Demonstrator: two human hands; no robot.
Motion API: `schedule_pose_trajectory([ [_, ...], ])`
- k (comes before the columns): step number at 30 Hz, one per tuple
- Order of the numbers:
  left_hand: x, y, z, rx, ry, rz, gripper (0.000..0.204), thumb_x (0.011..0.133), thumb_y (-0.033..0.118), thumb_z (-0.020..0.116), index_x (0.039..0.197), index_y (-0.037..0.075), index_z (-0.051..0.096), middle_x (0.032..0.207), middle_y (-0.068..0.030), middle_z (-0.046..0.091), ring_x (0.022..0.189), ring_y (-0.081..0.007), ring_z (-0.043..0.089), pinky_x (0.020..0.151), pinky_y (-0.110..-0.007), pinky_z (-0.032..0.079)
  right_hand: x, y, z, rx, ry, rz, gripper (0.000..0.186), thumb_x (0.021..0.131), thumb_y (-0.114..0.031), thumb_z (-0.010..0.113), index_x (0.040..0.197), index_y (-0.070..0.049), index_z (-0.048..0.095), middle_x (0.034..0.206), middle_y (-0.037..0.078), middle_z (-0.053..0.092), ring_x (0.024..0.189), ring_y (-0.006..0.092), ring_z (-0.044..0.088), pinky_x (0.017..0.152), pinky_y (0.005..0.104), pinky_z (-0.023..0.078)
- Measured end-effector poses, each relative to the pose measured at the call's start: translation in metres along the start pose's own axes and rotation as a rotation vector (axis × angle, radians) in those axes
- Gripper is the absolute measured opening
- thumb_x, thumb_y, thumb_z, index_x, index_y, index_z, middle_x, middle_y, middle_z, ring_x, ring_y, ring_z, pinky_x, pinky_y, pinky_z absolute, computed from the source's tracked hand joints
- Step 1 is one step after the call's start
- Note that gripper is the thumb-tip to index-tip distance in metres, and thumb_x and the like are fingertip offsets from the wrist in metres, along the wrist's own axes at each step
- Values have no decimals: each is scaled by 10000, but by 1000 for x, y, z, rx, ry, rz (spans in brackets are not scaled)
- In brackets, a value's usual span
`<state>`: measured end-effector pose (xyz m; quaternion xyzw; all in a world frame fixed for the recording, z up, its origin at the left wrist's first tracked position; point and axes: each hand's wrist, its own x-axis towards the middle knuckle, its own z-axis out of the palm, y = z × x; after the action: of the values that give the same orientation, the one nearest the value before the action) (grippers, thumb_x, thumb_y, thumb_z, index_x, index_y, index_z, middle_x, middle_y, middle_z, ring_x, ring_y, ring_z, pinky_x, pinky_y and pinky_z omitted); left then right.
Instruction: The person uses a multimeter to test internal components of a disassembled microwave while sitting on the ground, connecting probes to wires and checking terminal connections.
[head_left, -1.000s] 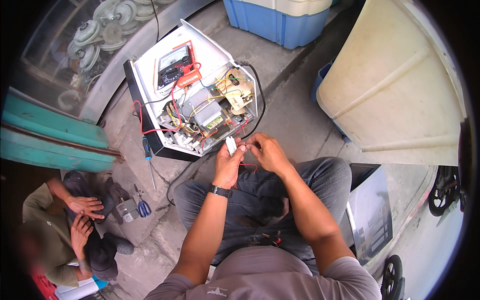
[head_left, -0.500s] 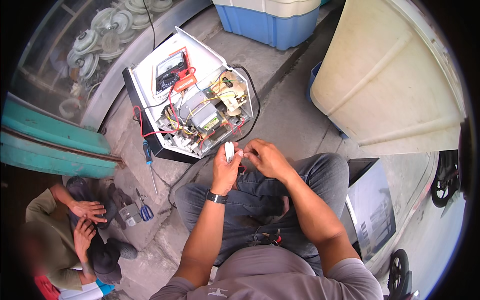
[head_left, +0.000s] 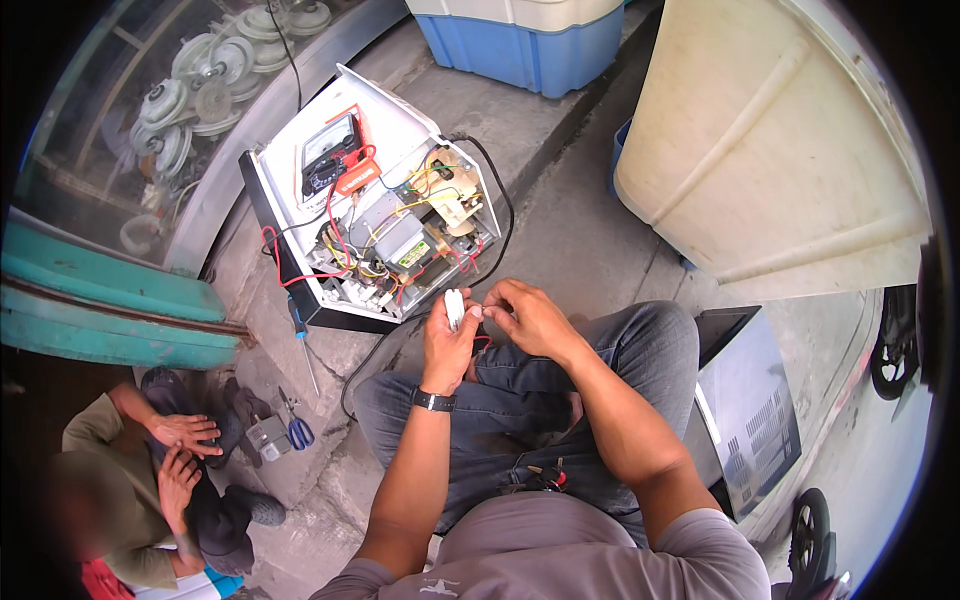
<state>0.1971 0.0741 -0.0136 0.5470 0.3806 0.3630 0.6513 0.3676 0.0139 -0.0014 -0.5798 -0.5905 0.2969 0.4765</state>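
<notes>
Above my lap, my left hand (head_left: 447, 345) is closed around a small white plastic part (head_left: 454, 309). My right hand (head_left: 532, 320) pinches close beside it, fingertips almost meeting the left thumb; what they hold is too small to name. A bit of red wire (head_left: 482, 343) shows below the hands. Just beyond them lies an opened microwave oven (head_left: 275, 236), its transformer (head_left: 390, 232) and coloured wiring exposed. An analog multimeter (head_left: 333, 155) with red and black leads rests on its white panel.
A blue-handled screwdriver (head_left: 302, 335), blue scissors (head_left: 299, 430) and a grey metal block (head_left: 268, 438) lie on the pavement at left. Another person (head_left: 120, 480) sits there, hands together. The removed cover (head_left: 745, 420) stands at my right. Large bins (head_left: 780, 150) stand far right.
The view has shifted slightly, so the oven sits a little further left. Both hands stay together at the white part, with only slight finger movement.
</notes>
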Motion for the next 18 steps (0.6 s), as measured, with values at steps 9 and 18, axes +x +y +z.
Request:
schedule_pose_trajectory([
  [9,0,-4,3,319,81,162,250,947,20,658,1157,18,524,955,-33,634,882,-116,607,809,-278,512,0,0,1,-30,-34,-1,159,902,-92,699,998,6,619,916,176,657,834,334,676,751,425,529],
  [18,0,-16,-4,278,111,134,269,924,-8,650,1154,19,512,996,-51,625,902,-126,599,829,-289,514,1,7,-3,18,-93,50,144,890,-90,672,981,13,626,930,192,681,849,366,687,756,439,534],
])
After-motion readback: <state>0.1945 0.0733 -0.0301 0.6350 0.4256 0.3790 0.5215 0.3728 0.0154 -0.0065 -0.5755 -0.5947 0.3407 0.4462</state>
